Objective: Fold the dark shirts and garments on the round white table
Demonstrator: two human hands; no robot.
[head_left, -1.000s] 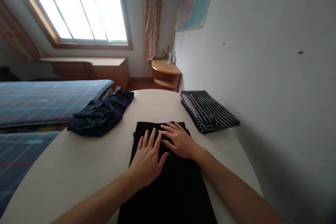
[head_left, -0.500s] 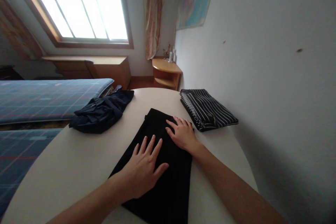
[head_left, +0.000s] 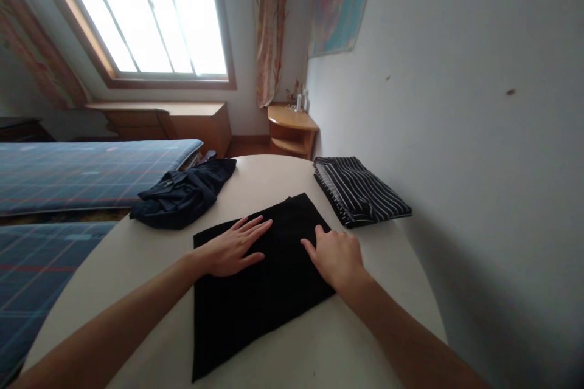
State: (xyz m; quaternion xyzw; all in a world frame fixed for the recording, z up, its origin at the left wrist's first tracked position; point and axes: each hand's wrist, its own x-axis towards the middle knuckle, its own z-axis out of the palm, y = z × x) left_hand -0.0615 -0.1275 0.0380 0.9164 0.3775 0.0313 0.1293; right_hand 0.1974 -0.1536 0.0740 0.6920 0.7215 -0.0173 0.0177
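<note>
At a round, pale tabletop, you reach both arms over a black cloth that lies flat near the middle, turned at a slant. Your left hand is open, laid palm down on the cloth's upper left part, fingers pointing across it. Your right hand is bent at the cloth's right side, fingers curled and thumb out over the fabric; whether they pinch it cannot be told. A crumpled navy garment rests toward the far left edge, while a folded striped cloth sits just beyond your right hand, near the white wall. Daylight fills the window behind a blue plaid mattress.
</note>
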